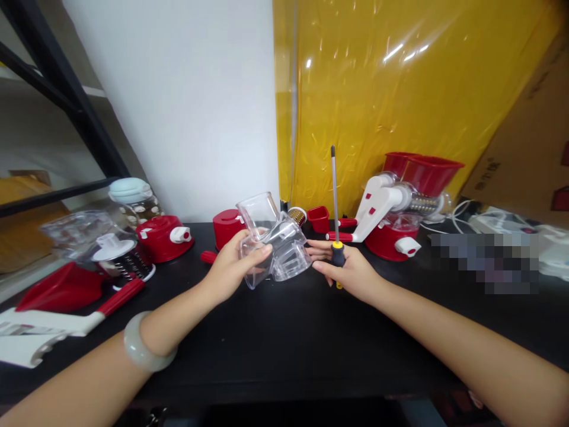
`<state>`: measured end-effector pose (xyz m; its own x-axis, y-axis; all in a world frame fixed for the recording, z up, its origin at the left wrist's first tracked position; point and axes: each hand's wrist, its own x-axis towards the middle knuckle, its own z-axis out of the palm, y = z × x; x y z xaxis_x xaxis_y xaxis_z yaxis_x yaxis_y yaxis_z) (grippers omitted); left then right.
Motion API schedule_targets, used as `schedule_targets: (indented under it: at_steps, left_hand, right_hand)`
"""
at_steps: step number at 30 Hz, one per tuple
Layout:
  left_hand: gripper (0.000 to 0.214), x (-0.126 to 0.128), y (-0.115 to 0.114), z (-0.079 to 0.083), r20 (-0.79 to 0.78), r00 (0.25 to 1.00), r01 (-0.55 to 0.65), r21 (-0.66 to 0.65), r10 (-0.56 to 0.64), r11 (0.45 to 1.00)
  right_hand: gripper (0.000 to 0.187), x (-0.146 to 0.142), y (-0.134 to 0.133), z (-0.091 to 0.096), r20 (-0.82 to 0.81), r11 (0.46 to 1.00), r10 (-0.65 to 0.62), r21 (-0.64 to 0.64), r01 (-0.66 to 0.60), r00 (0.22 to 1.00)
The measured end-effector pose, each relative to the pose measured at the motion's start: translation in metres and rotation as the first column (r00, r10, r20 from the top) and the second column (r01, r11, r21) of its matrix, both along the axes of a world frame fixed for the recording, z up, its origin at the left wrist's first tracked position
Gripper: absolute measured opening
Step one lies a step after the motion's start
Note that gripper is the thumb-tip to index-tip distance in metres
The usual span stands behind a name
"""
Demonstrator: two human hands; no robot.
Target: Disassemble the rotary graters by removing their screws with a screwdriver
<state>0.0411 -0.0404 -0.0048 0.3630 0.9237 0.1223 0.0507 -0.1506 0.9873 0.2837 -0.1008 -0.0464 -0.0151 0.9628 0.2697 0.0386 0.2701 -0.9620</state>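
A clear plastic rotary grater body (290, 261) is tilted above the black table, gripped by my left hand (231, 264) with the thumb across its front. Between the thumb and palm of my right hand (353, 270) stands a screwdriver (335, 190), its shaft pointing up and its black and yellow handle low in the hand. The fingertips of that hand reach to the right edge of the clear body; whether they touch it I cannot tell. Behind my left hand is a red grater base (226, 225). A drum grater blade (297, 216) and a small red cup-shaped part (319, 219) lie behind the clear body.
Two graters with red hoppers (433, 172) and white crank handles (377, 207) stand at the right. To the left are another red base (162, 237), a drum blade (122, 261), a red hopper (64, 287) and a white crank (57, 329). White cables (457, 216) lie far right.
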Motion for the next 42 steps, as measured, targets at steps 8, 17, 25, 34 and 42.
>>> schedule_targets:
  at_steps: [8,17,25,34,42]
  left_hand:
    - [0.068,0.001,0.001,-0.008,0.010,1.000,0.029,-0.012,-0.028,1.000]
    - [0.123,-0.001,0.005,-0.016,-0.028,0.983,0.178,0.417,-0.183,0.891]
    - [0.118,-0.007,-0.001,-0.005,-0.305,0.952,0.216,0.682,0.004,0.699]
    - [0.105,-0.018,0.006,0.005,-0.344,0.896,0.214,0.889,0.280,0.406]
    - [0.118,-0.017,0.002,0.008,-0.263,0.940,0.117,0.847,0.217,0.519]
  right_hand:
    - [0.050,-0.002,-0.003,0.001,0.050,0.998,0.008,0.058,-0.011,0.999]
    - [0.045,0.001,-0.003,0.006,0.059,0.997,-0.073,0.029,0.071,0.996]
    - [0.044,-0.002,-0.008,0.011,0.128,0.999,-0.030,0.043,0.024,0.991]
    - [0.046,-0.006,-0.008,0.011,-0.062,0.985,0.172,0.023,-0.171,0.983]
    - [0.043,-0.007,-0.013,0.016,-0.076,0.959,0.282,-0.004,-0.283,0.956]
